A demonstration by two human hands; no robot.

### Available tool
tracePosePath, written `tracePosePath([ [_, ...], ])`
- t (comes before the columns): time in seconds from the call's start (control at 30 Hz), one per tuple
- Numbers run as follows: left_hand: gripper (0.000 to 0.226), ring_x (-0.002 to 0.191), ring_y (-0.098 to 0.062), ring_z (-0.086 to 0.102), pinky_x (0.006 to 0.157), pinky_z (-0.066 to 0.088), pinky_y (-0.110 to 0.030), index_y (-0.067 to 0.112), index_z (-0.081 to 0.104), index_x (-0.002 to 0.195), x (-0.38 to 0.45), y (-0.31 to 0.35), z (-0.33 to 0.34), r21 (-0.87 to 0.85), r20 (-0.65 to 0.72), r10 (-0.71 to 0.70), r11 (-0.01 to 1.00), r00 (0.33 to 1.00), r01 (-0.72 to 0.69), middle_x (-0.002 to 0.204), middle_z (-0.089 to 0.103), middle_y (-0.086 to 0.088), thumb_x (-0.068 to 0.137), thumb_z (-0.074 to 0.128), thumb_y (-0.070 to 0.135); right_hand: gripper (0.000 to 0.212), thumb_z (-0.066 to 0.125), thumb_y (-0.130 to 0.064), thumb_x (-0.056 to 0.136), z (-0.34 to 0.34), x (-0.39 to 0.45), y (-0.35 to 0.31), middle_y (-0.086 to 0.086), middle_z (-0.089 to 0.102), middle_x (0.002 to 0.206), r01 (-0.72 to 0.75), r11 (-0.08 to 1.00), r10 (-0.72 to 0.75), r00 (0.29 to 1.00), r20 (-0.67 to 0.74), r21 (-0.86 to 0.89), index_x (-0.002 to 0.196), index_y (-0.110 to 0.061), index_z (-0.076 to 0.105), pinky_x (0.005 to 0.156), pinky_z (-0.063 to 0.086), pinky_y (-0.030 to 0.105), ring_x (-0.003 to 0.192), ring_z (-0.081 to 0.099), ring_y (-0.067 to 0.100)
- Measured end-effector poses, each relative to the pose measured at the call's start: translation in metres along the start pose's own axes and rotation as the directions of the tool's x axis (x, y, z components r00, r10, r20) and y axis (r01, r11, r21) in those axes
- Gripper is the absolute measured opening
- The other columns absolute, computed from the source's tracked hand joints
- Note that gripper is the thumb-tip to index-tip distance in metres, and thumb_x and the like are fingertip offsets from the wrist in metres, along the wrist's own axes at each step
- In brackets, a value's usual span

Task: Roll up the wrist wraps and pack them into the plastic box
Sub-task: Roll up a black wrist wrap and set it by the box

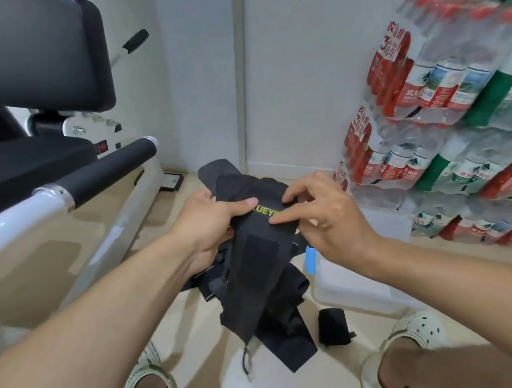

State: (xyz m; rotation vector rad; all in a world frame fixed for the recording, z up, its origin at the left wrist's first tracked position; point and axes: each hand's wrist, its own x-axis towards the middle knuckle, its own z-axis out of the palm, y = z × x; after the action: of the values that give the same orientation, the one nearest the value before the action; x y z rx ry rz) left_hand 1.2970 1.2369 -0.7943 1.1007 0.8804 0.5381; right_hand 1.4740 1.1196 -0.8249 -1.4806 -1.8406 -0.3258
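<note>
Head view: your left hand (pixel 210 221) and right hand (pixel 317 209) both pinch the wrist wrap (pixel 256 267), held up above the floor. It looks soft, light and floppy, so take it near one end and roll tight.

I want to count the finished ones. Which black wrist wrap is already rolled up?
The small wrist wrap roll on the floor beside the plastic box. It is a tight bundle, while the wrap in both hands and the pile hang loose.

Box (pixel 347 282) open (water packs (pixel 451 127) beside).
</note>
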Motion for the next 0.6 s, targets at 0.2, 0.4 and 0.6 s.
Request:
tracePosePath([
  [0.2, 0.031, 0.082, -0.018, 0.077, 0.060, 0.058, -0.023, 0.007, 0.068, 0.115, -0.004, 0.004, -0.001, -0.028, 0.005, 0.044, 0.999, 0.999, -0.044, 0.101, 0.079, -0.007, 0.085, 0.075, -0.001, 0.035, 0.058, -0.017, 0.103, -0.010, 0.011, -0.014, -0.002, 0.067, 0.124, -0.789, 0.224, 0.796, 0.487, 0.360, 0.572, 0.135, -0.029, 0.059, 0.093, 0.059, 0.037, 0.104, 0.069, 0.015],
  [0.4, 0.030, 0.087, -0.019, 0.077, 0.061, 0.058, -0.021, 0.009, 0.072, 0.113, -0.008, 0.001, 0.005, -0.021, 0.059, 0.101, 0.995, 0.993, -0.100, 0.103, 0.079, -0.007, 0.085, 0.075, -0.001, 0.041, 0.075, -0.018, 0.091, -0.008, 0.008, -0.026, 0.010, 0.078, 0.109, -0.766, -0.035, 0.748, 0.405, 0.525, 0.642, 0.129, -0.007, 0.062, 0.068, 0.058, 0.021, 0.089, 0.077, 0.018],
  [0.6, 0.024, 0.078, -0.014, 0.075, 0.061, 0.058, -0.022, 0.007, 0.070, 0.114, -0.001, 0.001, 0.004, -0.101, -0.054, 0.131, 0.985, 0.990, -0.136, 0.101, 0.079, -0.007, 0.091, 0.072, 0.007, 0.025, 0.070, -0.007, 0.094, -0.016, 0.015, -0.032, 0.012, 0.075, 0.117, -0.710, 0.027, 0.755, 0.476, 0.451, 0.704, 0.119, -0.008, 0.066, 0.073, 0.061, 0.026, 0.094, 0.076, 0.019],
])
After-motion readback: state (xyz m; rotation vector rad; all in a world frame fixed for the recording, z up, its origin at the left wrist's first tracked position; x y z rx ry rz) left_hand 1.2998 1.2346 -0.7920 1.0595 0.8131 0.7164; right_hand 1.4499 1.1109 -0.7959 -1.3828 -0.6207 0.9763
